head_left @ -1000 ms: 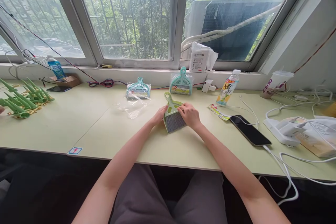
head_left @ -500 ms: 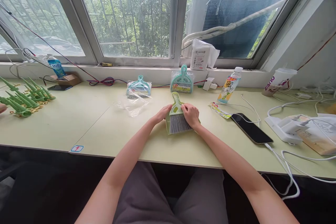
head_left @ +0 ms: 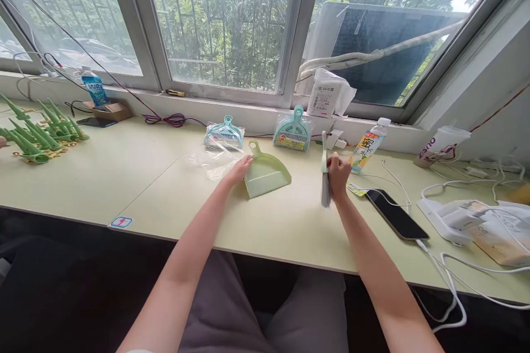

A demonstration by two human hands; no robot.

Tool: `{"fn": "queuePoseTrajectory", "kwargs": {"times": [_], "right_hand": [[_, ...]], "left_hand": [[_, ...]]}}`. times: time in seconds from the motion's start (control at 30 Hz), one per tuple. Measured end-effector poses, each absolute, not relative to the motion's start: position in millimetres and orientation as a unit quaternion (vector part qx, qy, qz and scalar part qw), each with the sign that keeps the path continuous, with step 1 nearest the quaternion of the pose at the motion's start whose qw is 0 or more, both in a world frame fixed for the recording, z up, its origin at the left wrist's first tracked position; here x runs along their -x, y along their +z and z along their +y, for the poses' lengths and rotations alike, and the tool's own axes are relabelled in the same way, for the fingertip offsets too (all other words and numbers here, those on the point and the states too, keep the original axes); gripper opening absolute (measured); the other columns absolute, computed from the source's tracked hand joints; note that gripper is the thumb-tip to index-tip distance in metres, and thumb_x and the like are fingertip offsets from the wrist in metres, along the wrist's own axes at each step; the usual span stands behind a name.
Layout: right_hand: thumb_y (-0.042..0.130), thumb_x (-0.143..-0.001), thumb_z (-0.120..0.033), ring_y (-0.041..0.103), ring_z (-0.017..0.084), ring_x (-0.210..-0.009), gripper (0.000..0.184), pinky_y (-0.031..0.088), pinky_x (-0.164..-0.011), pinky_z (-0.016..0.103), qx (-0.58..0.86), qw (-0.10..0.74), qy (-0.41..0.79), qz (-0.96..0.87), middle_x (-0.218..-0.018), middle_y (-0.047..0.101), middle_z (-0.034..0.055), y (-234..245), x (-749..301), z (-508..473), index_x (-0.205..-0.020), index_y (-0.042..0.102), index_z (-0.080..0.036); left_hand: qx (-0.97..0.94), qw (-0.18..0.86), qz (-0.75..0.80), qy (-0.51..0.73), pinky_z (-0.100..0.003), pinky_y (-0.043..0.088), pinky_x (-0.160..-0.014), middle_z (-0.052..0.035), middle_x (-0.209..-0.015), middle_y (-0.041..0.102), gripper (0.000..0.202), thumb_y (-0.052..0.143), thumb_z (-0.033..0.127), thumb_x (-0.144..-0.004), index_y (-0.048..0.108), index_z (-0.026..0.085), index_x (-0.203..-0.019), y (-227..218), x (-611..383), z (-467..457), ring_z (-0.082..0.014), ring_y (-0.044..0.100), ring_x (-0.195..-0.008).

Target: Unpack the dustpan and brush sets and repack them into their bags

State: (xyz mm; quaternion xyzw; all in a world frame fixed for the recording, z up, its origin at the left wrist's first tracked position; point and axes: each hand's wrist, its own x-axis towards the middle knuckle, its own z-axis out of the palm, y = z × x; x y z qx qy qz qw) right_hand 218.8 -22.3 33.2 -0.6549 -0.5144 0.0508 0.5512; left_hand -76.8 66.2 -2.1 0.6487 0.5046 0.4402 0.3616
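A pale green dustpan (head_left: 268,175) lies at the middle of the table, its looped handle pointing to the window. My left hand (head_left: 240,169) grips its left edge, fingers closed on the rim. To the right, my right hand (head_left: 338,172) is wrapped round a small hand brush (head_left: 325,176), which stands edge-on with its grey bristles downward. Whether the bristles touch the table I cannot tell. Behind the dustpan are two wrapped turquoise dustpan sets, one (head_left: 224,134) at left and one (head_left: 293,133) at right. Crumpled clear plastic (head_left: 213,162) lies beside my left hand.
A drink bottle (head_left: 368,146), a phone (head_left: 397,215) on a cable, a power strip (head_left: 445,220) and a cup (head_left: 441,146) stand or lie at the right. Green spiky plastic parts (head_left: 45,132) are at far left, with another person's fingers (head_left: 3,142) beside them.
The brush has come away from the dustpan and moved right in my right hand, turned edge-on. My left hand and the dustpan have shifted slightly left. The view has tilted.
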Motion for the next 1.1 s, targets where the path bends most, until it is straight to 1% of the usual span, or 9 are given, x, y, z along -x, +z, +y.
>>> {"fn": "queuePoseTrajectory", "kwargs": {"times": [0.03,0.1,0.2,0.33,0.43,0.53,0.77,0.93,1.1], "right_hand": [[0.03,-0.094,-0.039,0.055,0.02,-0.068,0.047,0.041,-0.071,0.031,0.678,0.508,-0.02,-0.531,-0.063,0.058,0.0082,30.8,-226.1,-19.3,-0.06,0.057,-0.02],[0.036,-0.092,-0.036,0.057,0.021,-0.068,0.044,0.04,-0.071,0.032,0.709,0.415,-0.099,-0.561,-0.066,0.063,0.0106,20.5,-236.1,-13.2,-0.057,0.057,-0.019],[0.041,-0.091,-0.031,0.06,0.022,-0.071,0.04,0.041,-0.072,0.032,0.732,0.3,-0.105,-0.603,-0.069,0.067,0.0125,0.9,-242.7,-5.4,-0.059,0.061,-0.018],[0.041,-0.093,-0.028,0.061,0.021,-0.074,0.042,0.042,-0.075,0.031,0.728,0.227,-0.073,-0.643,-0.073,0.07,0.0107,-9.6,-243.2,-0.9,-0.061,0.066,-0.019],[0.037,-0.094,-0.031,0.063,0.023,-0.076,0.043,0.041,-0.072,0.032,0.741,0.204,-0.092,-0.633,-0.078,0.071,0.012,-4.3,-240.3,-3.1,-0.07,0.071,-0.019],[0.034,-0.094,-0.034,0.064,0.025,-0.078,0.045,0.04,-0.068,0.032,0.778,0.209,-0.126,-0.579,-0.08,0.07,0.0141,4.3,-238.7,-7.7,-0.079,0.073,-0.017],[0.038,-0.092,-0.036,0.061,0.024,-0.08,0.039,0.038,-0.068,0.031,0.833,0.26,-0.094,-0.479,-0.083,0.068,0.0128,12.0,-248.9,-9.5,-0.091,0.073,-0.019],[0.057,-0.079,-0.041,0.052,0.027,-0.101,0.024,0.039,-0.082,0.036,0.804,0.236,-0.065,-0.542,-0.099,0.064,0.0102,2.9,-246.8,-5.6,-0.083,0.073,-0.023],[0.063,-0.072,-0.051,0.045,0.029,-0.108,0.03,0.031,-0.094,0.044,0.777,0.183,-0.022,-0.602,-0.102,0.059,0.0093,-3.6,-238.4,-5.3,-0.079,0.074,-0.024]], "left_hand": [[-0.659,0.339,0.517,0.428,-0.034,0.04,-0.094,-0.0104,-0.111,0.067,0.026,0.056,0.036,-0.082,0.064,0.021,-0.101,-3.1,82.3,69.0,-0.0291,0.056,-0.113],[-0.694,0.282,0.54,0.385,-0.036,0.04,-0.093,-0.0113,-0.109,0.067,0.021,0.056,0.031,-0.082,0.065,0.021,-0.097,-5.3,88.4,71.8,-0.0307,0.057,-0.11],[-0.733,0.208,0.567,0.314,-0.036,0.039,-0.091,-0.0114,-0.104,0.068,0.018,0.054,0.028,-0.083,0.066,0.021,-0.095,-8.5,90.3,72.6,-0.0316,0.057,-0.107],[-0.746,0.174,0.583,0.272,-0.034,0.04,-0.09,-0.0113,-0.11,0.064,0.024,0.05,0.035,-0.088,0.066,0.022,-0.101,-8.6,91.8,71.2,-0.0292,0.057,-0.106],[-0.747,0.148,0.596,0.256,-0.033,0.04,-0.09,-0.0103,-0.114,0.062,0.033,0.04,0.039,-0.093,0.065,0.022,-0.105,-4.3,94.4,69.0,-0.0268,0.056,-0.107],[-0.735,0.113,0.612,0.27,-0.032,0.041,-0.089,-0.0083,-0.115,0.063,0.034,0.035,0.037,-0.095,0.064,0.023,-0.105,1.2,97.0,67.1,-0.0242,0.056,-0.106],[-0.689,0.059,0.639,0.337,-0.03,0.042,-0.077,-0.0068,-0.1,0.068,0.031,0.035,0.031,-0.094,0.065,0.023,-0.093,11.6,100.2,65.1,-0.0233,0.06,-0.095],[-0.683,0.05,0.653,0.322,-0.03,0.042,-0.074,-0.0075,-0.094,0.068,0.025,0.041,0.035,-0.091,0.061,0.021,-0.089,14.2,98.6,63.1,-0.0233,0.061,-0.09],[-0.742,0.02,0.619,0.256,-0.031,0.043,-0.075,-0.0082,-0.096,0.067,0.022,0.048,0.04,-0.088,0.059,0.021,-0.087,6.8,93.2,62.3,-0.0241,0.062,-0.089]]}}
